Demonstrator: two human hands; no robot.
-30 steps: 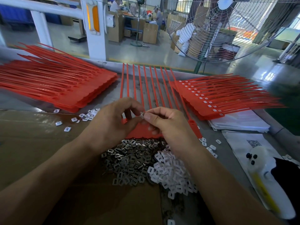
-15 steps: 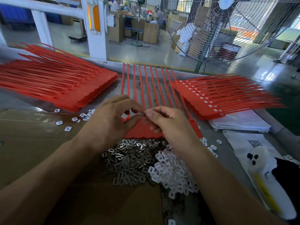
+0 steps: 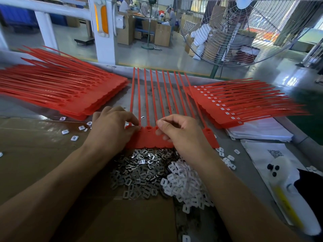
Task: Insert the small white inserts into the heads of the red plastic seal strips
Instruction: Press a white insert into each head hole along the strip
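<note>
A joined row of red seal strips [image 3: 150, 139] lies in front of me, heads toward me and tails pointing away. My left hand [image 3: 111, 130] pinches a small white insert [image 3: 133, 126] at the leftmost head. My right hand [image 3: 180, 133] has its fingers curled down on the middle heads and holds the row, thumb on top. One loose insert [image 3: 143, 117] lies between the tails. A pile of white inserts [image 3: 185, 187] sits just below my right wrist. Finished strips with white inserts [image 3: 232, 107] are stacked at the right.
A stack of red strips without inserts [image 3: 66, 95] lies at the left. Grey metal clips [image 3: 139, 172] are heaped on brown cardboard [image 3: 43, 154]. Loose inserts [image 3: 75, 137] are scattered at the left. White bags [image 3: 258, 131] and a white bottle [image 3: 288, 198] lie at the right. A large fan [image 3: 244, 32] stands behind.
My hands, which met over the middle of the row pinching a small piece, have parted. The left went to the leftmost head and the right settled on the middle heads.
</note>
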